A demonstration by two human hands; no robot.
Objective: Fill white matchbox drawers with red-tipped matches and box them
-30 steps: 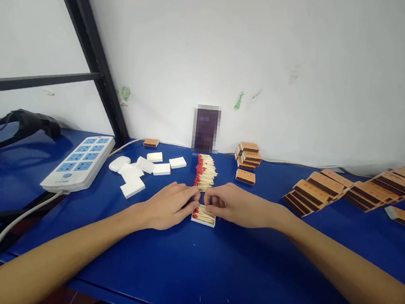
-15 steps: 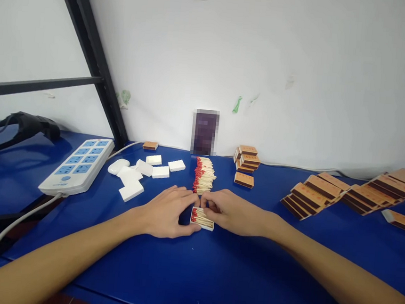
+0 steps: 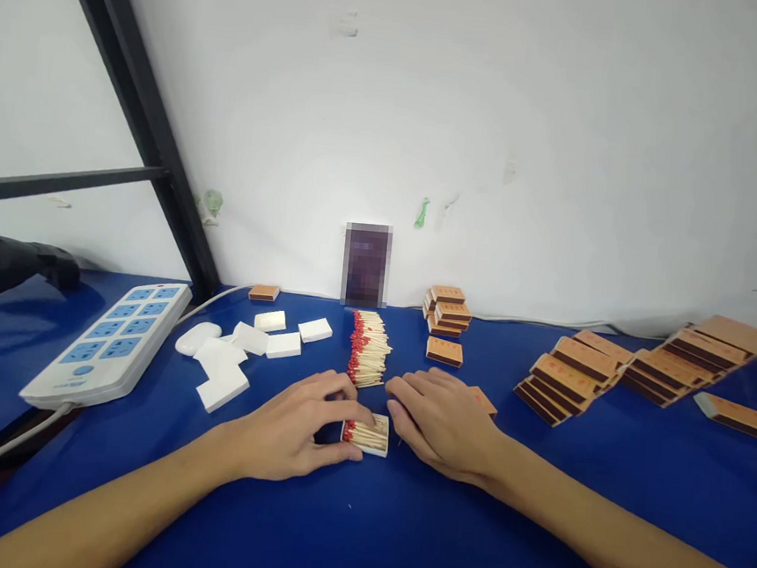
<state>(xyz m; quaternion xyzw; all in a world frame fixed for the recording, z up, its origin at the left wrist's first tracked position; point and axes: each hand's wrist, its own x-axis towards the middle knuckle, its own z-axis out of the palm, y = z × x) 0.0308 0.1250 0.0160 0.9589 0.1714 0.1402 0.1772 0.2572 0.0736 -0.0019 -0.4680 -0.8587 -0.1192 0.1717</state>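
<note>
A small white matchbox tray filled with red-headed matches lies on the blue table. My left hand holds it, with the thumb along its near side and a finger reaching over the matches. To the right of the tray, my right hand is low over the table, palm down, its fingers loosely extended and apart from the tray. No object shows in it. Just beyond both hands lies a row of loose matches, red heads to the left. An orange matchbox is partly hidden behind my right hand.
Several white trays lie at left, by a power strip. Stacked matchboxes stand near the wall, with one box in front. Rows of orange matchbox sleeves spread out at right. A black frame rises at left.
My right hand has left the tray and moved right, its pinch loosened. My left hand stays at the tray, its index finger now over the matches. The camera view has shifted slightly.
</note>
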